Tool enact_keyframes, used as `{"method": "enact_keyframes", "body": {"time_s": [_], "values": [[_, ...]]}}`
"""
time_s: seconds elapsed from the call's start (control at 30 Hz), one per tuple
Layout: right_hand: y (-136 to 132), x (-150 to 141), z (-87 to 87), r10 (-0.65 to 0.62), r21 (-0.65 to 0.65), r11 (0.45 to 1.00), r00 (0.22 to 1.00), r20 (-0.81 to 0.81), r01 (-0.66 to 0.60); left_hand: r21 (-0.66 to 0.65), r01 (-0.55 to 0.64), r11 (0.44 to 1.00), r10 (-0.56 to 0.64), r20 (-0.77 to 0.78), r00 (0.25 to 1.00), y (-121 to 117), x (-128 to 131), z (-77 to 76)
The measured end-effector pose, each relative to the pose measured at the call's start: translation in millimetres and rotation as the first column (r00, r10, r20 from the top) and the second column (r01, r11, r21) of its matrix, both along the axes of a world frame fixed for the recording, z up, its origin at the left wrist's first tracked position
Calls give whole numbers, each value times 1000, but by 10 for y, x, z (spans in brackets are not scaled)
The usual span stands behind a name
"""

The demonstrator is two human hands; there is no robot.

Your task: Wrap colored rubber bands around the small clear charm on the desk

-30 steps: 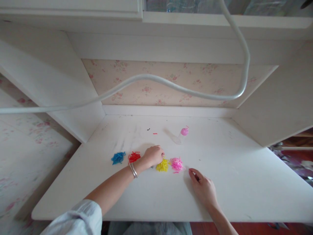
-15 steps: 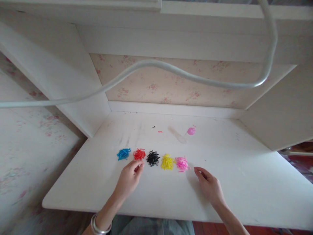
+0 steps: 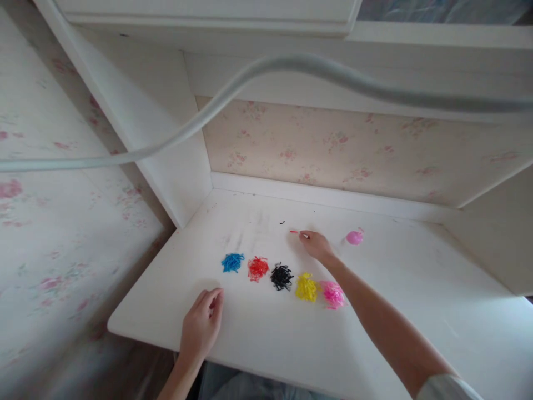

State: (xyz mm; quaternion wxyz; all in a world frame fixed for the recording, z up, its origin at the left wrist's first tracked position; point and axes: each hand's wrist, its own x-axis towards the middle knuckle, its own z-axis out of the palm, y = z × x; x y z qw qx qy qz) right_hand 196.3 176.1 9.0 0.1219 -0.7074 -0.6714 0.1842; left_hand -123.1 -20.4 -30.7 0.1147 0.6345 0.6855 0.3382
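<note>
My right grip [image 3: 317, 246] has thumb and forefinger nearly together at the near end of a small red strip [image 3: 293, 231]; from here I can't tell whether I've got hold of it. The strip lies on the desk [image 3: 258, 328], well behind the coloured piles. I'd judge it light, soft and bendy, perhaps a little slick, so I'd pinch it gently by the end or middle. A black strip [image 3: 282, 222] lies near it, farther back. Nearer me run the blue pile [image 3: 232, 262], red pile [image 3: 258, 269], black pile [image 3: 282, 276], yellow pile [image 3: 307, 288] and pink pile [image 3: 333, 294]. My left grip [image 3: 201, 322] is loosely curled in front of the blue pile; I can't see if it holds anything. Half a second ago, my right was beside the pink pile and my left just by the red one; the piles haven't shifted relative to each other.
</note>
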Motion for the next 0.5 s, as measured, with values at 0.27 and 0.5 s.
{"method": "enact_keyframes", "body": {"time_s": [0.27, 0.5], "values": [[305, -90, -135, 7, -19, 1000, 992, 128, -5, -16, 6, 1000, -6, -37, 999, 2, -12, -16], [264, -41, -202, -12, -34, 999, 983, 183, 19, -35, 6, 999, -8, -52, 999, 6, -12, -33]]}}
